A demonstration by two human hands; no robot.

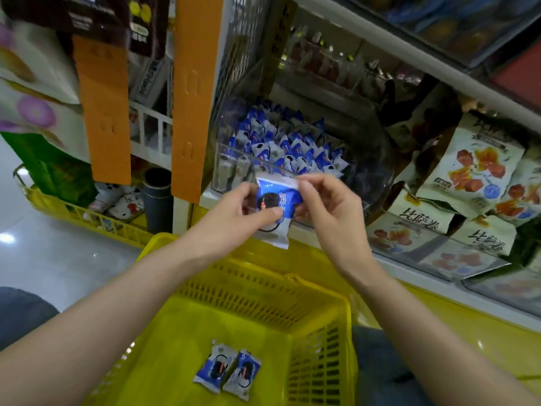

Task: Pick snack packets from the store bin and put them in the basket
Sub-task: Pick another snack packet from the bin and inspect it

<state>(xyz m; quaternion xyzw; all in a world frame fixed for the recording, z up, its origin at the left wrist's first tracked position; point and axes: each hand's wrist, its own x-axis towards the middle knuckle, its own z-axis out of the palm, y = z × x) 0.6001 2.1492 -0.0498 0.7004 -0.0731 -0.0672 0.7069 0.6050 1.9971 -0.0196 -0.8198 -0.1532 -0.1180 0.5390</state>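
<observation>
The person holds one blue and white snack packet point(278, 197) up in front of the shelf, just above the far edge of the yellow basket point(348, 332). The left hand point(248, 209) grips the packet from the side, with the thumb pressed on its front and the fingers curled behind it. The right hand point(328, 206) pinches the top right corner of the same packet between thumb and first finger, and its other fingers are loosely curled. Down in the yellow basket lie two more packets point(215, 366) of the same kind, side by side and touching, flat on the bottom at the end near the person. Just behind the hands a clear bin point(231, 168) sits on the shelf. It is full of small blue and white packets point(281, 142), heaped up toward the back. To the right of the bin, the shelf holds big pale snack bags point(474, 168) with orange and red pictures, leaning and stacked on each other. To the left, low down, is a second yellow basket point(87, 218) with white cartoon-cat things point(126, 203) in it, and a dark tube point(158, 197) stands near it. Two orange card strips point(190, 98) hang down in front of the shelves on the left.
</observation>
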